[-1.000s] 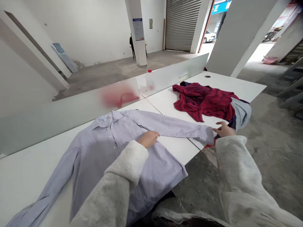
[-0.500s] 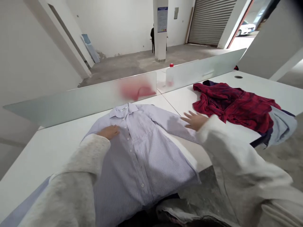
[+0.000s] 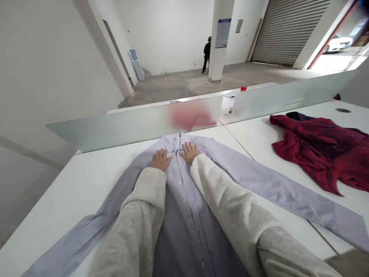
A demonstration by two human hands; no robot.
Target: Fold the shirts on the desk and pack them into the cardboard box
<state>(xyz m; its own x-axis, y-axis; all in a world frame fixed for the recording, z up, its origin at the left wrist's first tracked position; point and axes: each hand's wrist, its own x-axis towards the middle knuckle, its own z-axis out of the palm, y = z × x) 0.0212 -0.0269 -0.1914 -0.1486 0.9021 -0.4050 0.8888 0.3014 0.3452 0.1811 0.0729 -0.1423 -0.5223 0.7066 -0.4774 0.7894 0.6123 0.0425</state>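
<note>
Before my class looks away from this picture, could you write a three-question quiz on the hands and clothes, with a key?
1. True or false: the left hand and right hand both rest on the shirt.
2. Which lies to the right of the shirt? A) a blue towel B) a red garment C) a white cap
3. Fill in: the hands lie nearer the shirt's ____ than its cuffs.

Key: 1. True. 2. B. 3. Collar.

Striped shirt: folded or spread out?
Spread: the striped shirt lies front up, sleeves angled out to both sides, left hand and right hand near its collar.
</note>
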